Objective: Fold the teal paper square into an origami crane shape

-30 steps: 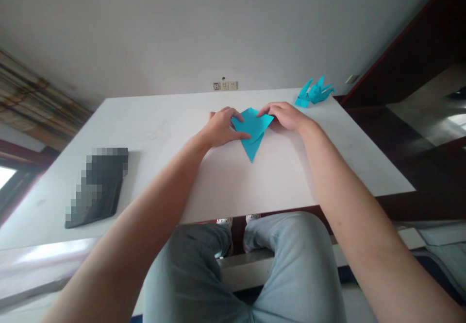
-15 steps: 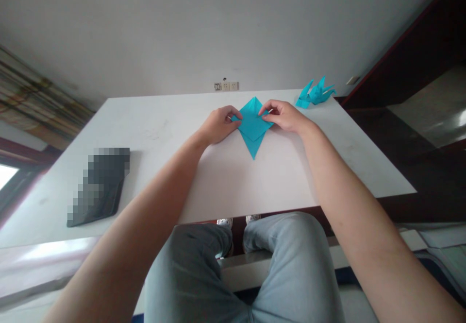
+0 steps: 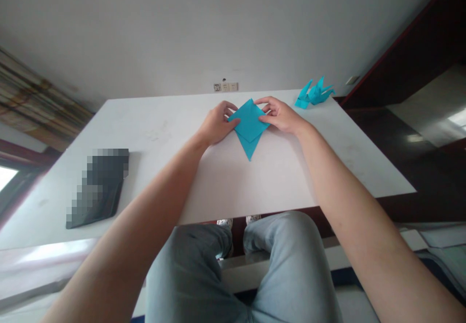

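Note:
A blue sheet of folded paper (image 3: 249,127) lies on the white table (image 3: 233,182), pointed towards me like a kite. My left hand (image 3: 216,125) pinches its left corner, fingers curled onto the paper's edge. My right hand (image 3: 279,114) pinches the right corner, with thumb and fingers closed on the upper flap. The flap's top point stands up between both hands.
A finished blue paper crane (image 3: 315,93) sits at the table's far right corner. A dark flat object (image 3: 97,189), blurred out, lies at the left near the front edge. A wall socket (image 3: 225,86) is behind the table. My knees show under the table.
The upper flap has been lifted and spread wider into a diamond shape. Both hands moved a little farther up along the paper's sides, from pressing it flat to pinching its corners.

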### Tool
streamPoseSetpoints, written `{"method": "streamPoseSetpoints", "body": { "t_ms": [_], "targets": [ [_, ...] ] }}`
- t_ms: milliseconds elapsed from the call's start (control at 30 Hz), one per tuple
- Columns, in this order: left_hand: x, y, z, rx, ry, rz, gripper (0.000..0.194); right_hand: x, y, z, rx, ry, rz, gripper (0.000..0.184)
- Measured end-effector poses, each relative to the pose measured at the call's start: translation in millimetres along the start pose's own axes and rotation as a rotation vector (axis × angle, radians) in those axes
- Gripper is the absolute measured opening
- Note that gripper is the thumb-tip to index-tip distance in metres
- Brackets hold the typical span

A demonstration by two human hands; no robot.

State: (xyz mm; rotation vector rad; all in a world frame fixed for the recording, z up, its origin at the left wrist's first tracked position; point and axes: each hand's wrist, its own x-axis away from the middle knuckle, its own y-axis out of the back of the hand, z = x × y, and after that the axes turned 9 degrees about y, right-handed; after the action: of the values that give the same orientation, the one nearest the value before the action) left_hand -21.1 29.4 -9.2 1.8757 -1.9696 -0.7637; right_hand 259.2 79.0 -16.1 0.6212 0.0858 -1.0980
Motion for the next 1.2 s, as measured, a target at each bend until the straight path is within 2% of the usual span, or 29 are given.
{"method": "streamPoseSetpoints", "body": {
  "t_ms": [133,267,333,433,533,567,633,700,767,900,1000,1100,1200],
  "targets": [
    [2.1,1.5,-2.4,-0.018,-0.002,0.0,0.039,0.1,-2.5,2.8,0.04,-0.027,-0.011,0.046],
    [6.2,1.8,-8.3,0.012,0.006,0.025,0.031,0.9,-4.4,7.4,0.068,-0.062,0.001,0.045],
    [7.3,1.7,-10.1,0.01,0.007,0.023,0.032,2.0,-5.2,9.2,0.075,-0.064,0.034,0.052],
    [7.0,2.0,-9.6,-0.025,0.018,0.001,0.046,4.8,-6.1,11.2,0.093,-0.069,0.128,0.071],
    [5.3,2.8,-7.0,-0.062,0.023,0.032,0.046,6.8,-6.6,11.0,0.147,-0.032,0.108,0.085],
    [4.7,3.0,-6.2,-0.074,0.015,0.051,0.043,6.9,-6.6,10.2,0.176,-0.01,0.073,0.082],
    [3.9,3.2,-5.3,-0.083,-0.004,0.097,0.039,6.1,-6.3,8.1,0.239,0.031,0.023,0.064],
    [3.7,3.0,-5.2,-0.072,-0.022,0.143,0.039,4.6,-5.7,6.4,0.284,0.054,0.032,0.039],
    [3.8,2.5,-5.4,-0.085,-0.036,0.154,0.038,3.2,-5.3,6.1,0.302,0.055,0.081,0.024],
    [3.0,1.7,-4.0,-0.166,-0.042,0.047,0.042,2.3,-5.7,8.4,0.325,0.044,0.109,0.016],
    [1.7,2.1,-2.3,-0.177,-0.034,0.006,0.033,2.2,-6.6,9.0,0.316,0.037,0.099,0.015],
    [2.0,3.3,-3.0,-0.162,-0.054,0.051,0.024,2.1,-7.1,9.1,0.274,0.023,0.105,0.013],
    [4.5,4.4,-5.9,-0.142,-0.077,0.138,0.031,1.9,-7.0,9.8,0.26,0.017,0.104,0.012]
  ]
}}
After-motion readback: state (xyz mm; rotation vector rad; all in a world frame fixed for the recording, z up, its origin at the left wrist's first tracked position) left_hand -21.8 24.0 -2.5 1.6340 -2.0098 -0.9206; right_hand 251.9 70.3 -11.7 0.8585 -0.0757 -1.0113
